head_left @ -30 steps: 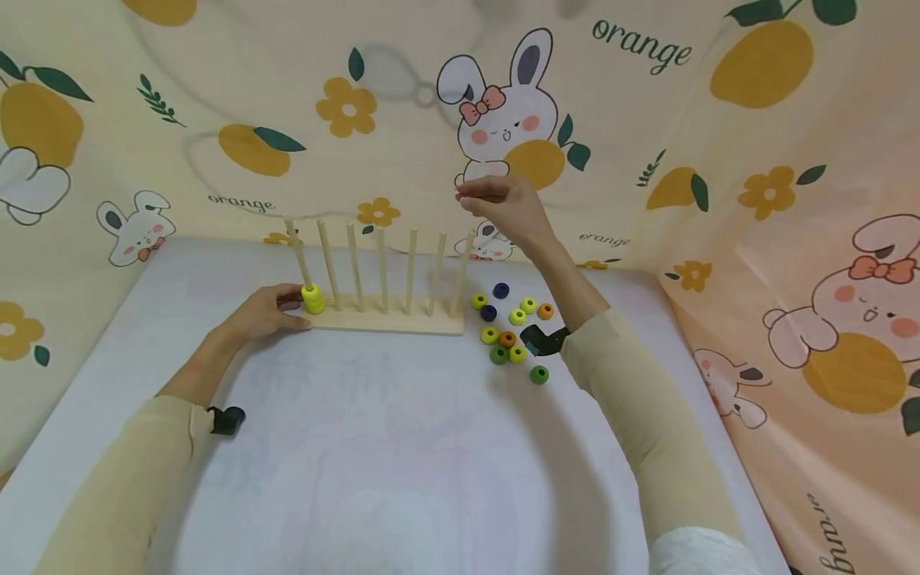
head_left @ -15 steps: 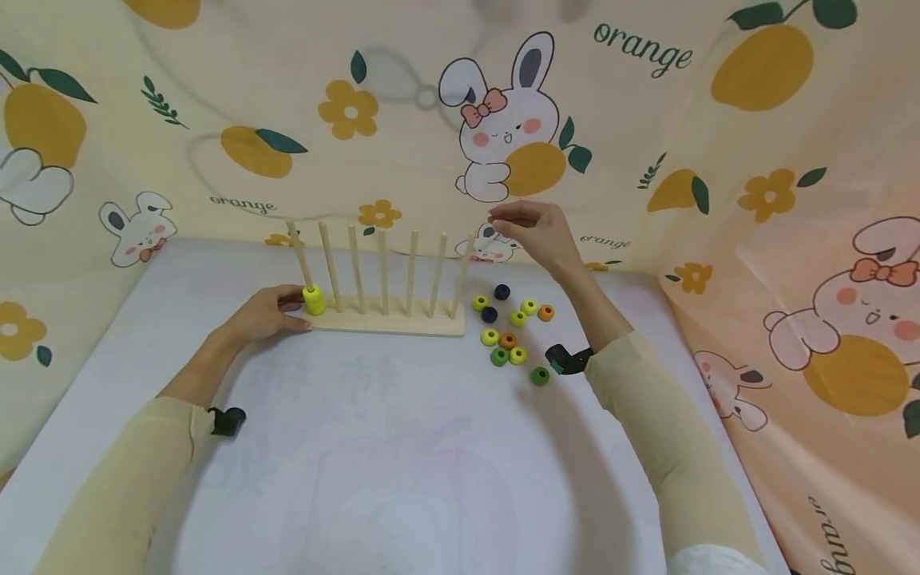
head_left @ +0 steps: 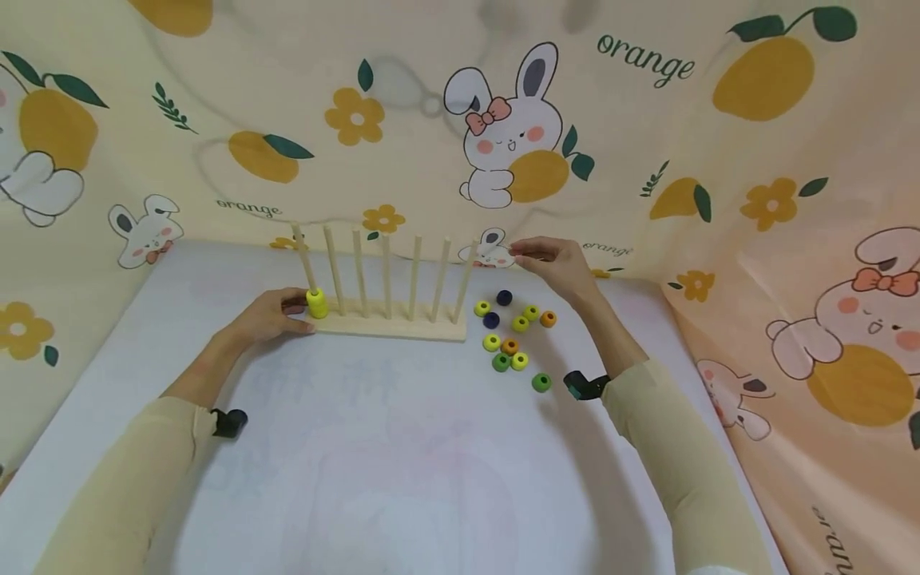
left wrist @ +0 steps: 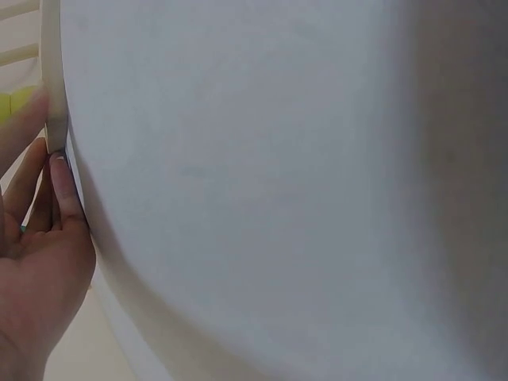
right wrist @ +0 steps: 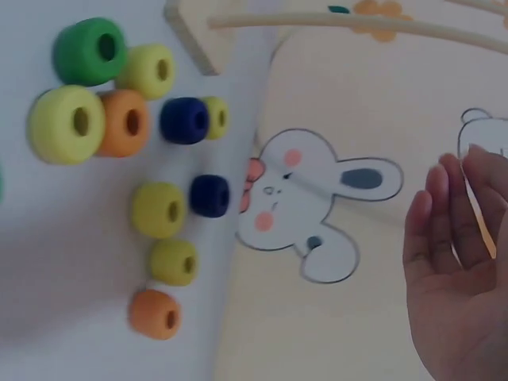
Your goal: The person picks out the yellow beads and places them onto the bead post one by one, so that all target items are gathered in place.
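In the head view, a wooden peg stand [head_left: 391, 326] with several upright pegs stands at the back of the table. Yellow beads [head_left: 316, 303] are stacked on its leftmost peg. My left hand [head_left: 266, 317] grips the stand's left end, thumb at the front edge and fingers behind. The left wrist view shows those fingertips at the end of the wooden base [left wrist: 52, 87]. To the right of the stand, my right hand [head_left: 553, 263] is raised above the loose beads, touching nothing. Its fingers look extended in the right wrist view, and no bead shows in the hand [right wrist: 464, 262].
Loose beads lie on the white table [head_left: 402, 447] right of the stand: several yellow beads [head_left: 492, 343], dark blue beads [head_left: 505, 298], orange beads [head_left: 549, 319] and green beads [head_left: 542, 382]. A printed cloth [head_left: 402, 168] hangs behind and along the sides.
My right hand has moved right and down, from above the stand's right pegs to above the loose beads. My left hand keeps its hold on the stand's end.
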Available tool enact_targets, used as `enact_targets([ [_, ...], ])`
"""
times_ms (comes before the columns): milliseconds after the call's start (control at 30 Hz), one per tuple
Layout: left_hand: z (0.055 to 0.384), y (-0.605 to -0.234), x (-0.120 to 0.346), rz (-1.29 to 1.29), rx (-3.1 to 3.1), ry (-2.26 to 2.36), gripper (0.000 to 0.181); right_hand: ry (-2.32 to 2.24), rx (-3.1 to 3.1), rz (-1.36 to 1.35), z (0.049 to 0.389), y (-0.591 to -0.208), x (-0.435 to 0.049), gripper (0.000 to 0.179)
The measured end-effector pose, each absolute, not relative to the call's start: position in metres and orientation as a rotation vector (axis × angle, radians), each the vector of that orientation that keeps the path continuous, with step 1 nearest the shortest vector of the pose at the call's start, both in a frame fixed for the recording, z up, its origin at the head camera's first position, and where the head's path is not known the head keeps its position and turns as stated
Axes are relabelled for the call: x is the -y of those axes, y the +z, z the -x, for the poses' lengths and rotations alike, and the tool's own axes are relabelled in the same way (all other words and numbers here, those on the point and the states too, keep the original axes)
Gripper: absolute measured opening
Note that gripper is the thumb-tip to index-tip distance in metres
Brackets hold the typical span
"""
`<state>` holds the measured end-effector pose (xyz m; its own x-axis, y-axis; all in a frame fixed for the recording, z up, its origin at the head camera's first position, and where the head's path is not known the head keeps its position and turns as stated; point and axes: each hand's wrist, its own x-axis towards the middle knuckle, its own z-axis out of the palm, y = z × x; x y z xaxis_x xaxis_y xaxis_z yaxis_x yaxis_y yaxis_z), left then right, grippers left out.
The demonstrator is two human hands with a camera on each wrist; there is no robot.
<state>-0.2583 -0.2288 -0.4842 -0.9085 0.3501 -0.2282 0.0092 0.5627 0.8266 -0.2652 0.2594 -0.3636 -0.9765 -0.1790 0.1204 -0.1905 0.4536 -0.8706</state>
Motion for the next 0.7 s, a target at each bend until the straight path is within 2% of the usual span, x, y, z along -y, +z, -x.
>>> enact_targets([
  [300, 0.260, -0.484, 0.230, -0.293, -2.438, 1.280, 0.080, 1.603, 2.663, -0.286, 0.243, -0.365, -0.270, 0.026],
  [700, 0.257, -0.484, 0.230, -0.288, -2.439, 1.268, 0.079, 1.621, 2.667, -0.151, 0.260, -0.428, -0.317, 0.026],
])
